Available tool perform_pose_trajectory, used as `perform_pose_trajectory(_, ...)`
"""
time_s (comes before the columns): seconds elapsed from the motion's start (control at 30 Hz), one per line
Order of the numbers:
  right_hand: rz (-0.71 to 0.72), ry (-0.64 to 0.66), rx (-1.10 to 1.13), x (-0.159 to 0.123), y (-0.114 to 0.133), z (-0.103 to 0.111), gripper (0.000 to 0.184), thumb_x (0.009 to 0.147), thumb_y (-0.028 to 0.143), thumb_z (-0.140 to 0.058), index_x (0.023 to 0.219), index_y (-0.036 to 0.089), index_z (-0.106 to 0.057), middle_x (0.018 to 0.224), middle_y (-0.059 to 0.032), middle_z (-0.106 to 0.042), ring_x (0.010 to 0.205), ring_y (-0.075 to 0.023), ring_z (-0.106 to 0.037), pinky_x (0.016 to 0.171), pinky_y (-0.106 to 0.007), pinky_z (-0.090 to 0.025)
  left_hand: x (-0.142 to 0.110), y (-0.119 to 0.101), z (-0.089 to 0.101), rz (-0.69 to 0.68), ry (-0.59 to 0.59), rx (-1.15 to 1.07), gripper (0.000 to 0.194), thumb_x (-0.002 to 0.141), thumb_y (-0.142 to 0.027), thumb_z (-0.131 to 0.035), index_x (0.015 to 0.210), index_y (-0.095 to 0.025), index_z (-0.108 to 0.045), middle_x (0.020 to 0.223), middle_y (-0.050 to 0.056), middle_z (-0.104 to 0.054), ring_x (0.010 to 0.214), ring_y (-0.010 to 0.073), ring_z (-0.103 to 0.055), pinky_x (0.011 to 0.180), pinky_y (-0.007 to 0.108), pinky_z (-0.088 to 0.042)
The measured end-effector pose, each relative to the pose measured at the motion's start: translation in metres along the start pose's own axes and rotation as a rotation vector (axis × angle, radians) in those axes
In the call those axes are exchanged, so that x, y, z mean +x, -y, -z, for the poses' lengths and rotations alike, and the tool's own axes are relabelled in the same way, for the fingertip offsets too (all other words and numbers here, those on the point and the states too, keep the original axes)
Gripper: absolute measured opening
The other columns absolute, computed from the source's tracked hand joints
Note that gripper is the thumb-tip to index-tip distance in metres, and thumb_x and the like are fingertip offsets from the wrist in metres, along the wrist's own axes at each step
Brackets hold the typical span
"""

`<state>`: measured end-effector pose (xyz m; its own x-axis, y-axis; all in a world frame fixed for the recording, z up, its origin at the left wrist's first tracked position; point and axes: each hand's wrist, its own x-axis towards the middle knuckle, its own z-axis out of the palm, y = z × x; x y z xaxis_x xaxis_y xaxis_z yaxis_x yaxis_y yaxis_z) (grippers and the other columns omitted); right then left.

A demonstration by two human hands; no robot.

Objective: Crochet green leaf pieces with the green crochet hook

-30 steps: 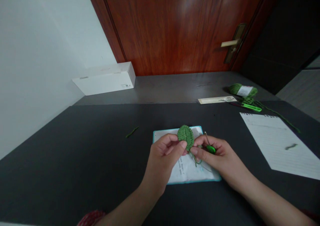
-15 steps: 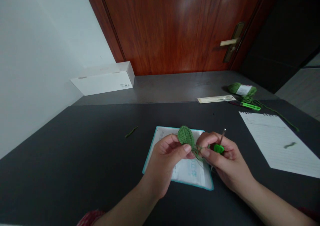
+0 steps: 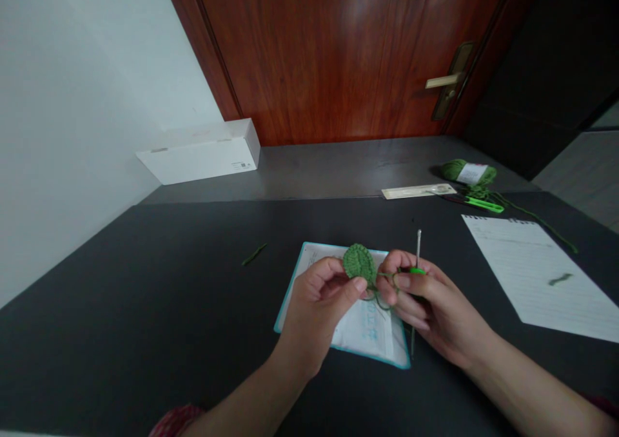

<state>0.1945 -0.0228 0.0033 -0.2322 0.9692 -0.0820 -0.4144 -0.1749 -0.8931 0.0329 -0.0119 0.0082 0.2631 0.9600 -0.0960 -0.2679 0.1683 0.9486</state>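
A small green crocheted leaf [image 3: 358, 262] is pinched between the thumb and fingers of my left hand [image 3: 322, 301]. From its lower right edge, loose green yarn [image 3: 383, 300] loops across to my right hand [image 3: 420, 292]. The right thumb and forefinger are closed on that yarn. Through the same hand runs a crochet hook [image 3: 418, 243], held nearly upright, its metal end above the fingers and a bit of bright green grip showing. Below both hands lies a white pouch with a teal border [image 3: 358, 350], partly covered by them.
A green yarn ball [image 3: 468, 172], green-handled snips [image 3: 485, 205] and a flat narrow packet [image 3: 418, 191] lie at the back right. Lined paper [image 3: 541, 282] with a yarn scrap is on the right. Another scrap [image 3: 254, 254] lies left. A white box [image 3: 203, 156] stands by the wall.
The hook has tipped more upright in my right hand, with less of its green grip showing. The yarn between the hands now forms an open loop. My left hand has barely moved.
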Motion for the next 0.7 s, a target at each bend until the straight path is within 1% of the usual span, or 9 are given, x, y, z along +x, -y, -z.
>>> perform_pose_trajectory(0.1, -0.081, 0.015, -0.038, 0.0, 0.001, 0.002, 0.013, 0.079, 0.03, -0.065, 0.076, 0.019, -0.059, 0.046, 0.008, -0.048, 0.036, -0.0036, -0.016, 0.034, -0.019, -0.01, 0.001, 0.0, 0.002, 0.003, -0.07, 0.026, 0.014, 0.073, -0.024, -0.076, 0.082, -0.016, -0.069, 0.08, 0.002, -0.07, 0.071, 0.0144, -0.063, 0.07, 0.027, -0.05)
perform_pose_trajectory(0.2, -0.124, 0.017, -0.111, 0.0, 0.004, 0.006, 0.017, 0.077, 0.03, -0.073, 0.079, 0.016, -0.065, 0.043, 0.0094, -0.042, 0.037, -0.003, -0.017, 0.036, -0.019, -0.009, 0.003, -0.002, 0.004, 0.001, -0.127, -0.019, 0.012, 0.073, -0.024, -0.075, 0.08, -0.017, -0.068, 0.074, 0.0, -0.069, 0.067, 0.0135, -0.062, 0.068, 0.027, -0.049)
perform_pose_trajectory(0.37, -0.043, -0.091, -0.224, 0.002, 0.01, 0.016, 0.027, 0.076, 0.041, -0.075, 0.077, 0.015, -0.068, 0.044, 0.0106, -0.034, 0.039, -0.0037, -0.015, 0.037, -0.02, -0.01, 0.006, -0.006, 0.005, -0.059, -0.22, -0.135, 0.011, 0.07, -0.02, -0.077, 0.075, -0.017, -0.068, 0.07, -0.002, -0.066, 0.066, 0.0102, -0.059, 0.068, 0.023, -0.047)
perform_pose_trajectory(0.43, 0.021, -0.17, -0.284, 0.004, 0.012, 0.02, 0.027, 0.077, 0.043, -0.074, 0.078, 0.016, -0.069, 0.045, 0.01, -0.035, 0.039, -0.0048, -0.017, 0.037, -0.021, -0.011, 0.007, -0.007, 0.004, -0.08, -0.234, -0.158, 0.011, 0.068, -0.019, -0.077, 0.074, -0.017, -0.069, 0.071, -0.002, -0.066, 0.068, 0.0095, -0.058, 0.07, 0.022, -0.046)
perform_pose_trajectory(0.47, 0.068, -0.222, -0.321, 0.005, 0.012, 0.022, 0.025, 0.076, 0.042, -0.075, 0.08, 0.017, -0.07, 0.048, 0.0082, -0.041, 0.039, -0.0055, -0.022, 0.037, -0.021, -0.015, 0.007, -0.008, 0.004, -0.083, -0.237, -0.173, 0.011, 0.068, -0.018, -0.078, 0.074, -0.016, -0.069, 0.072, -0.002, -0.066, 0.068, 0.0093, -0.057, 0.07, 0.022, -0.046)
perform_pose_trajectory(0.5, 0.122, -0.278, -0.358, 0.005, 0.012, 0.024, 0.023, 0.075, 0.039, -0.076, 0.084, 0.019, -0.071, 0.055, 0.0051, -0.05, 0.042, -0.0068, -0.029, 0.038, -0.021, -0.019, 0.007, -0.008, 0.004, -0.078, -0.23, -0.191, 0.01, 0.068, -0.018, -0.078, 0.073, -0.016, -0.069, 0.072, -0.002, -0.066, 0.068, 0.0091, -0.056, 0.071, 0.022, -0.046)
perform_pose_trajectory(0.57, 0.248, -0.387, -0.435, 0.005, 0.013, 0.024, 0.022, 0.073, 0.032, -0.079, 0.092, 0.023, -0.073, 0.085, -0.0022, -0.065, 0.057, -0.0114, -0.048, 0.045, -0.023, -0.031, 0.007, -0.009, 0.004, -0.04, -0.186, -0.223, 0.009, 0.068, -0.018, -0.077, 0.071, -0.016, -0.069, 0.07, -0.001, -0.064, 0.068, 0.0089, -0.055, 0.072, 0.022, -0.045)
perform_pose_trajectory(0.63, 0.42, -0.46, -0.549, 0.002, 0.014, 0.022, 0.023, 0.075, 0.026, -0.078, 0.097, 0.028, -0.074, 0.113, -0.0046, -0.065, 0.078, -0.0171, -0.057, 0.055, -0.026, -0.039, 0.007, -0.008, 0.004, 0.009, -0.127, -0.238, 0.008, 0.069, -0.019, -0.076, 0.07, -0.015, -0.069, 0.068, -0.002, -0.062, 0.067, 0.0089, -0.054, 0.071, 0.022, -0.044)
perform_pose_trajectory(0.7, 0.543, -0.437, -0.649, -0.001, 0.014, 0.017, 0.017, 0.08, 0.025, -0.074, 0.095, 0.031, -0.075, 0.111, -0.0042, -0.067, 0.085, -0.0195, -0.059, 0.061, -0.028, -0.043, 0.006, -0.007, 0.004, 0.045, -0.089, -0.223, 0.007, 0.07, -0.02, -0.075, 0.069, -0.016, -0.069, 0.066, -0.002, -0.06, 0.067, 0.009, -0.053, 0.071, 0.022, -0.043)
